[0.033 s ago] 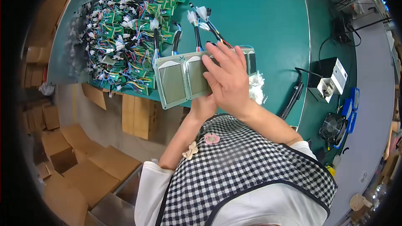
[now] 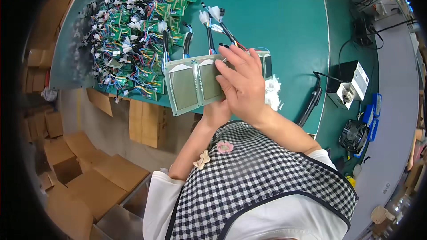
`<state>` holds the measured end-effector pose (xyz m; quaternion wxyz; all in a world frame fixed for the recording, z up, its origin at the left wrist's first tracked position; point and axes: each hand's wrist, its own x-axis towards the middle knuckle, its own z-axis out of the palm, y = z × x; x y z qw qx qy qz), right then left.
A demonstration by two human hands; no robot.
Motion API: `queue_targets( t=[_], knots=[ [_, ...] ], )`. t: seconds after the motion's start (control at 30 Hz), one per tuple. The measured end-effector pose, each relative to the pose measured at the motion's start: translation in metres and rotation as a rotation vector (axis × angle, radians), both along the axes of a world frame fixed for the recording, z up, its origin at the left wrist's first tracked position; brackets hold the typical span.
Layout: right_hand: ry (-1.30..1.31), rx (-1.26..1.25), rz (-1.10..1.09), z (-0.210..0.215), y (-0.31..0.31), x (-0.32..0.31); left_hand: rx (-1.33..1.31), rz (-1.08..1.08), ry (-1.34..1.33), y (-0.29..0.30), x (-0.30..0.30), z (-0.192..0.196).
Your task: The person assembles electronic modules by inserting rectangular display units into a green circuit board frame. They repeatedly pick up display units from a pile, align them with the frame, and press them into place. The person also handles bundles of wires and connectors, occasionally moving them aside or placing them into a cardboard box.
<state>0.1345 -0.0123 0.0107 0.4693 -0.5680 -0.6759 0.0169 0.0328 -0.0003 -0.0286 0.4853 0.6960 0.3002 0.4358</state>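
A strip of joined circuit boards with rectangular grey LCD screens point(image 2: 183, 88) is held tilted over the near edge of the table. My left hand point(image 2: 217, 113) grips it from underneath at the near edge, its fingers hidden behind the strip. Across the front lies my right hand point(image 2: 245, 82), fingers stretched out over the middle screens and covering them. Cable bundles with white connectors point(image 2: 204, 18) run from the strip's far edge onto the table. Beside my right wrist is a small heap of white pieces point(image 2: 272, 93), too blurred to identify.
Many wired green circuit boards point(image 2: 133, 31) are piled on the left of the green table point(image 2: 275, 9). At right are a black-handled tool on a cord point(image 2: 311, 104), a metal-cased box point(image 2: 351, 84) and a fan point(image 2: 354, 135). Cardboard boxes point(image 2: 89, 182) stand on the floor at left.
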Motion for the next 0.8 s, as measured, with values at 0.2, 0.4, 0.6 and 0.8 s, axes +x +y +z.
queue_targets(
  t=[0.2,0.4,0.6,0.8],
  knots=[
    [0.368,-0.083,0.201,0.011,-0.001,0.007,0.045,0.029,0.142,-0.002,0.003,-0.006],
    [0.956,-0.624,-0.241,-0.062,-0.056,0.091,-0.681,-0.075,-0.479,0.013,-0.014,0.002],
    [0.079,-0.687,-0.659,-0.12,-0.074,0.111,-0.678,-0.025,-0.447,0.017,-0.014,0.008],
    [-0.001,-0.167,-0.057,0.007,-0.024,0.067,-0.679,-0.17,-0.423,0.008,-0.01,0.022]
  ],
)
